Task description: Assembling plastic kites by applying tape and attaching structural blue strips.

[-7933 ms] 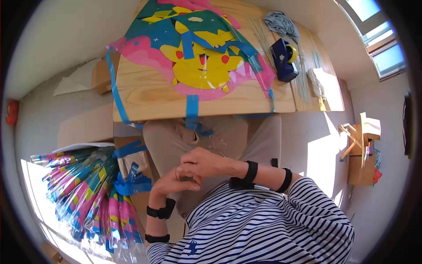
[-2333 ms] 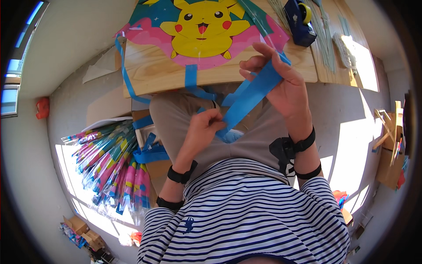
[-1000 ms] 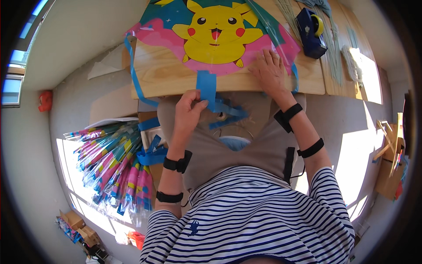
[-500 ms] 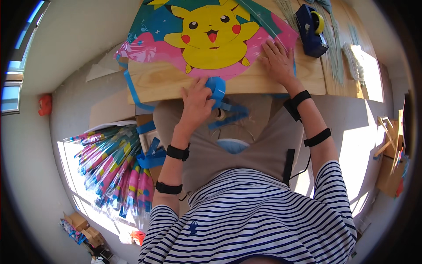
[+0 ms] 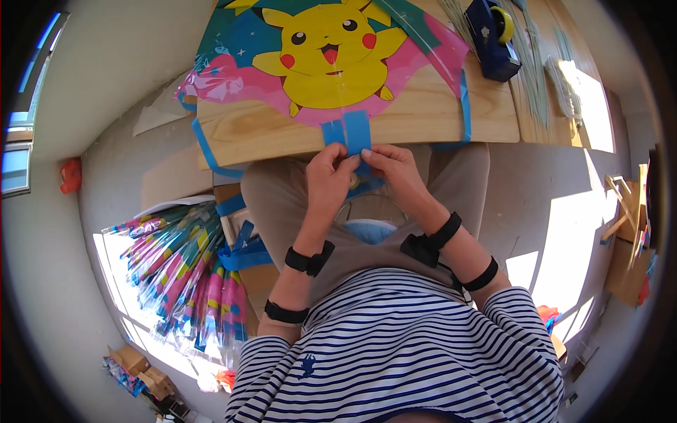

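Observation:
A printed plastic kite (image 5: 335,74) lies on the wooden table, showing a yellow cartoon figure on pink and teal. Two flat lengths of blue ribbon (image 5: 357,130) lie over its lower edge and hang past the table's front. My left hand (image 5: 326,180) is closed, thumb against fingers, on the left length. Close beside it, my right hand (image 5: 400,175) pinches the right length between thumb and finger. Below my hands more ribbon drops toward my lap, partly hidden by them. A further blue strip (image 5: 465,106) hangs from the kite's right corner.
A dark blue tape dispenser (image 5: 493,42) with yellow tape stands at the table's right, near thin pale rods (image 5: 530,77) and a clear container (image 5: 566,88). Many folded printed kites (image 5: 183,271) are fanned out low on the left. Cardboard boxes (image 5: 624,271) stand at the right.
My right hand has left the kite's right side and come down beside my left hand to pinch the ribbon. The bunched ribbon now lies as two flat lengths, and the view has shifted slightly.

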Action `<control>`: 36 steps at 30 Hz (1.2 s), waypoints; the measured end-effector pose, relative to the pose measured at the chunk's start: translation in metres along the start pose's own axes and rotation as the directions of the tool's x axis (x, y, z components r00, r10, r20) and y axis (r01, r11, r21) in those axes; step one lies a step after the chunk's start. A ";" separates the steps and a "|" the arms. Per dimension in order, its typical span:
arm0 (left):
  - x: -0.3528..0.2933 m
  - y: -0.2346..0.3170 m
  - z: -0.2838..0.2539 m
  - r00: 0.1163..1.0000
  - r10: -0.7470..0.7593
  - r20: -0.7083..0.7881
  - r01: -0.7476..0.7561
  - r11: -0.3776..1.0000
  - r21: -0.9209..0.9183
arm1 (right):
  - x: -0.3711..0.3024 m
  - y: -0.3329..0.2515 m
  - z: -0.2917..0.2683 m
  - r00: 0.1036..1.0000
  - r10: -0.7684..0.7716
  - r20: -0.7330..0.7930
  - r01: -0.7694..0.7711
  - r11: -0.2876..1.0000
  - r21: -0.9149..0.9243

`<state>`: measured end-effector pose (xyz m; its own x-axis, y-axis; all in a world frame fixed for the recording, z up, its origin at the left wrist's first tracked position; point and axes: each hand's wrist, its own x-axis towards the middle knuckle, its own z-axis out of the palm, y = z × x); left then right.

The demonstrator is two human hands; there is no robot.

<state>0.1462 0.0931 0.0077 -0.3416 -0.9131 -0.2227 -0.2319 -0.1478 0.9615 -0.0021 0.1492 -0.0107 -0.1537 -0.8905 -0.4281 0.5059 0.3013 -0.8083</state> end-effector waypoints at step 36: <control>0.012 -0.015 0.035 0.833 0.493 0.251 -0.502 0.481 0.719 | 0.041 0.059 -0.024 0.964 -0.085 -0.250 0.032 0.978 -0.207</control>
<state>0.1142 0.0977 -0.0154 -0.6277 -0.7377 0.2484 -0.5947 0.6604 0.4585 0.0013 0.1390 -0.0854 -0.4034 -0.7991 -0.4457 0.3144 0.3364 -0.8877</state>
